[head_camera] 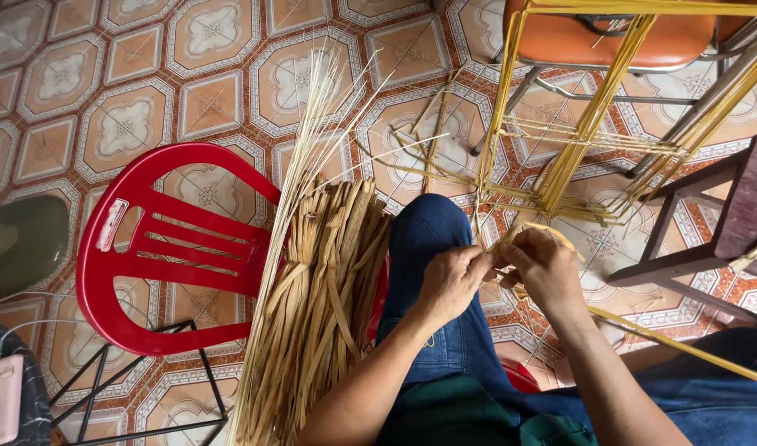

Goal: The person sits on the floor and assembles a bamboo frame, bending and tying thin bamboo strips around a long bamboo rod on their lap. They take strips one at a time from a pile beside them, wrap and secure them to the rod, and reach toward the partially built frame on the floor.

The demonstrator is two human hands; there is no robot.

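My left hand (453,279) and my right hand (545,266) meet above my knee in blue jeans (432,227). Both pinch a thin yellowish straw strand (533,230) that loops over the right fingers. More yellow strands (581,136) run up and away from my hands toward a yellow frame (514,49). One long strand (684,348) passes under my right forearm. A thick bundle of dried tan fibre strips (320,306) lies on the red plastic chair, just left of my left forearm.
A red plastic chair (147,248) stands at left on the patterned tile floor (122,124). An orange seat (609,37) on metal legs is at top right, a dark wooden stool (725,223) at right. A black wire stand (147,388) and pink object (2,396) are at bottom left.
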